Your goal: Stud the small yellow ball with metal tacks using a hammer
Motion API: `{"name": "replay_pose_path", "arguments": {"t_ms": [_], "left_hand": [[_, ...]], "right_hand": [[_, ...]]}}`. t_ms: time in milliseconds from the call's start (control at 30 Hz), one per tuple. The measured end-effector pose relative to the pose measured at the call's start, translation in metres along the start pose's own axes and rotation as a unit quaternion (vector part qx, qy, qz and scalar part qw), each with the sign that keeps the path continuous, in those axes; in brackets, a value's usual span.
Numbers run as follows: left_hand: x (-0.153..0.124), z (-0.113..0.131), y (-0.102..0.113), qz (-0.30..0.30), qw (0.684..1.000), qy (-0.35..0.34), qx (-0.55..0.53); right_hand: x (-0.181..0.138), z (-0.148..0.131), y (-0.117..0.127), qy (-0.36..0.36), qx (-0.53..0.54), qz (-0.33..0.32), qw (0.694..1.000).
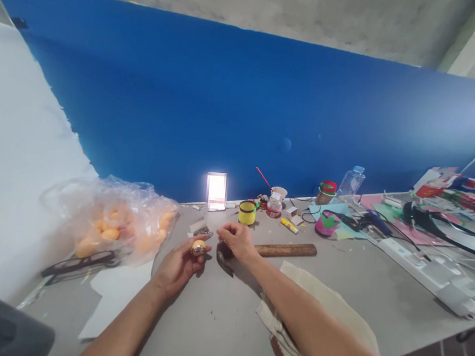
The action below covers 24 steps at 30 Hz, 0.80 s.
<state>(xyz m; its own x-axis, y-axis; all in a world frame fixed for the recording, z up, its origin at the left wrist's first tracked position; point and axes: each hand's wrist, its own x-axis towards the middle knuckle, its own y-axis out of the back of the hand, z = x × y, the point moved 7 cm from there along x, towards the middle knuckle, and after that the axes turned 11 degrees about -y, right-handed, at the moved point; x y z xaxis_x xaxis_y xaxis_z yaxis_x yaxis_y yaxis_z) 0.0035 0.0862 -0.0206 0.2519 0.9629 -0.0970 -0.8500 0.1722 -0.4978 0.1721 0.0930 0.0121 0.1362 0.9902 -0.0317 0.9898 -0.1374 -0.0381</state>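
Observation:
In my left hand (180,267) is a small orange ball (198,247), its visible side partly covered with shiny metallic bits too small to name. My fingers curl around it from below and the sides. Just to its right hovers my right hand (235,242), thumb and fingertips pinched together; whatever they hold, if anything, is too small to tell. Behind the ball lies a clear container with small metal pieces (202,232). Under my right hand and wrist rests a claw hammer (287,250), with its wooden handle pointing right and its dark head partly hidden.
A clear plastic bag of orange balls (112,226) and dark glasses (78,264) sit at left. Behind stand a lit phone (216,192), a yellow cup (246,214) and a glue stick (289,226). A cream cloth (330,300) and power strip (419,266) lie at right.

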Motion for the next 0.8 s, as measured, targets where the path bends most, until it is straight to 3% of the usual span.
{"name": "replay_pose_path", "arguments": {"t_ms": [500,800], "left_hand": [[-0.006,0.003,-0.007,-0.017,0.996,-0.013,-0.081],[-0.007,0.005,-0.007,-0.021,0.992,-0.016,-0.121]], "right_hand": [[0.003,0.012,0.005,-0.055,0.104,-0.026,0.993],[-0.004,0.012,-0.01,-0.086,0.195,-0.154,0.965]]}}
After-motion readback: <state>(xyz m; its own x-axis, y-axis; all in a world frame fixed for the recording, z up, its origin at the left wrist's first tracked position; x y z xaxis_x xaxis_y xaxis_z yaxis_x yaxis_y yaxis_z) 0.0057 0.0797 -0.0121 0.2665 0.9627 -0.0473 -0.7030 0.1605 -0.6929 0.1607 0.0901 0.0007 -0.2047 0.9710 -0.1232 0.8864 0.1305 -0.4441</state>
